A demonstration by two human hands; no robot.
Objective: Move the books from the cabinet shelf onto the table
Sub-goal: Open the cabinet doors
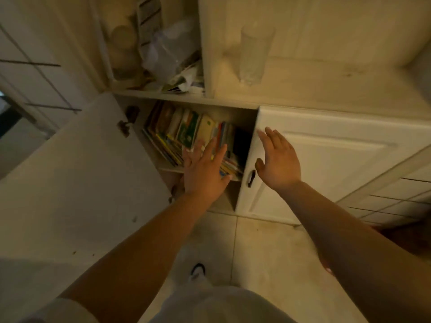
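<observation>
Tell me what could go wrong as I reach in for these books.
1. The books lean in a loose row; the left hand lies flat on them without gripping, so pulling one may tip others off the shelf.
2. The closed right door covers part of the opening; the right hand has little room beside it.
3. The open left door could catch the left arm.

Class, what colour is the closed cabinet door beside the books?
White, seen in the head view: closed cabinet door.

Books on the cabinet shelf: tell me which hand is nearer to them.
Left. The left hand reaches in with straight fingers over the books on the shelf. The right hand is off to their right, open in front of the closed cabinet door.
</observation>
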